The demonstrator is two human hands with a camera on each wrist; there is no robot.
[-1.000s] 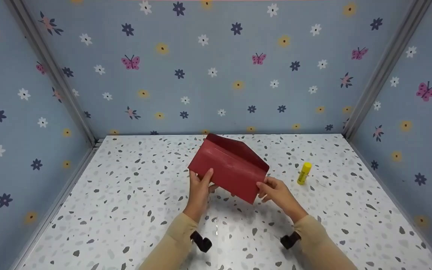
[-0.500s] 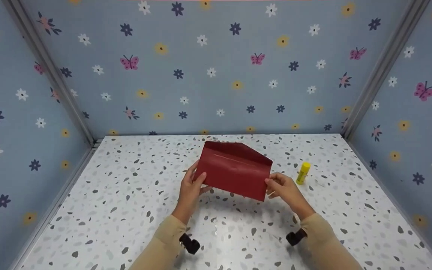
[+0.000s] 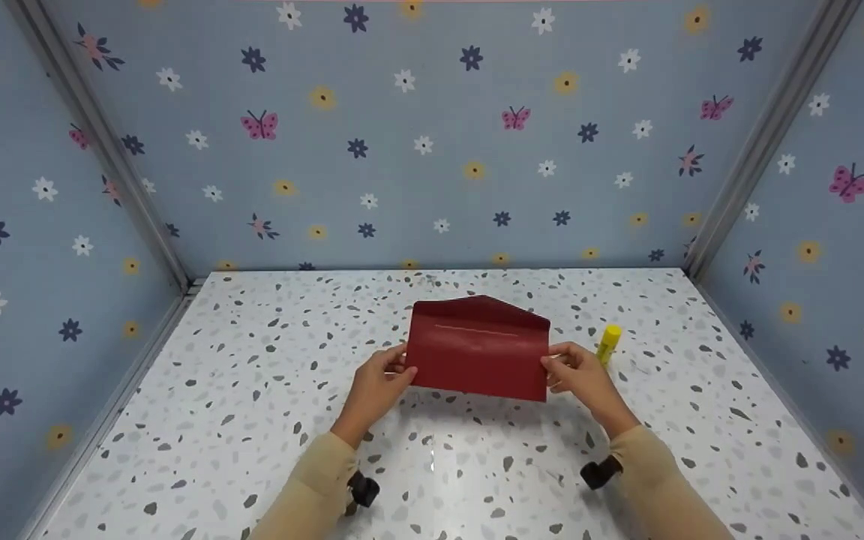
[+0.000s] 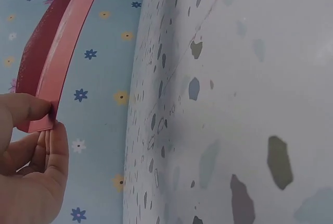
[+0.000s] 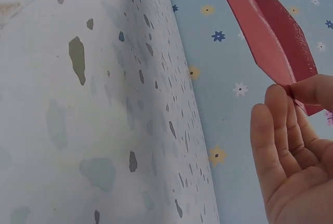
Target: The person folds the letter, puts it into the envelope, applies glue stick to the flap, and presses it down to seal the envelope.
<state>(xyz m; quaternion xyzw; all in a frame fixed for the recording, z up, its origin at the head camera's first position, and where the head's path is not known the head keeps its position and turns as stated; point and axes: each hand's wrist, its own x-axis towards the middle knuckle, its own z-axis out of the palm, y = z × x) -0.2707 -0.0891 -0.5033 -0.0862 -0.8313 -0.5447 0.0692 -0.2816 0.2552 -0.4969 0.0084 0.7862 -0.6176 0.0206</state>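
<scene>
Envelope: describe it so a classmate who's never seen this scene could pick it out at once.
Find the speckled white table. Above it, held by the left grip and right grip at opposite ends, is the envelope. It is broad and red, unlike the slim yellow tube near the right grip.

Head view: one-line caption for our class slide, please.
Left hand and right hand hold an open red envelope above a speckled table, yellow tube nearby.
</scene>
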